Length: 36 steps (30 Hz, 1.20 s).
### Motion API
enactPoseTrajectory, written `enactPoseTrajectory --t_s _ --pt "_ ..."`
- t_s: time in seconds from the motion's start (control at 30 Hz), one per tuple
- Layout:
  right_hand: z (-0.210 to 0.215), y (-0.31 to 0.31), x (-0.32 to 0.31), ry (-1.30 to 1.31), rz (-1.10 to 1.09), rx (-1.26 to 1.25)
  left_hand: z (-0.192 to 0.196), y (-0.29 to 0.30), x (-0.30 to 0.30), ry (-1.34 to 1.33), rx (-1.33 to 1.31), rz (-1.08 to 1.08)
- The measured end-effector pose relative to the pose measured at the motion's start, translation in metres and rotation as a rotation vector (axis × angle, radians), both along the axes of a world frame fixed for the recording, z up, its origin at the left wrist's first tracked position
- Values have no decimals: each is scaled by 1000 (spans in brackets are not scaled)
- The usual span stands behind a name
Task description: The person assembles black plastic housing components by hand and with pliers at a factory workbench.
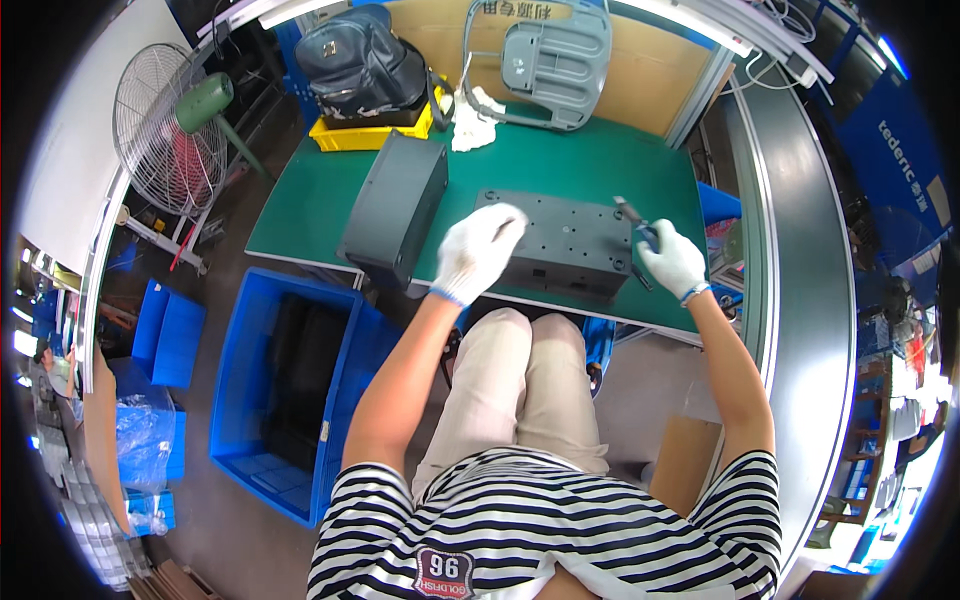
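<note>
A dark grey plastic box-shaped housing lies on the green tabletop, its face of small holes upward. Over its left end my left hand, in a white glove, has curled fingers; anything inside them is hidden. My right hand, gloved too, grips a utility knife with a dark handle, its grey end pointing up and left past the housing's right end. To the left of my left hand a second dark grey housing stands tilted near the table's front edge.
A blue bin with dark parts stands on the floor at left. Behind are a black backpack on a yellow tray, a white cloth and a grey plastic frame. A fan stands beyond the table's left end.
</note>
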State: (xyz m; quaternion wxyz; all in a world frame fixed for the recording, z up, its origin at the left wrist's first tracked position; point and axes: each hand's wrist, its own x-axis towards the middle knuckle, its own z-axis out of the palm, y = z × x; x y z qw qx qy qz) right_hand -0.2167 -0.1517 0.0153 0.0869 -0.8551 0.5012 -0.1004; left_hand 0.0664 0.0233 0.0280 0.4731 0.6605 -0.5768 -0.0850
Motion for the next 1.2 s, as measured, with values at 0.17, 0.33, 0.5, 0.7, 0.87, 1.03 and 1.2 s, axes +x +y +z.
enactPoseTrajectory --t_s 0.17,0.33,0.5,0.7,0.87,1.03,1.2 --pt "-72 -33 -88 74 -310 273 -155 94 63 705 490 242" --pt "-95 -33 -82 209 -463 256 -225 98 47 1112 504 405" --pt "-118 -35 -53 215 -237 -289 -206 71 18 92 704 438" --pt "-121 -23 -7 155 183 -181 -148 63 -50 38 207 243" --pt "-112 -21 9 386 64 -6 -125 7 -115 275 343 150" --pt "-124 1 1 317 -53 107 -122 -36 -136 117 678 481" --pt "-142 26 -18 -156 -311 252 -145 -44 -133 -57 569 666"
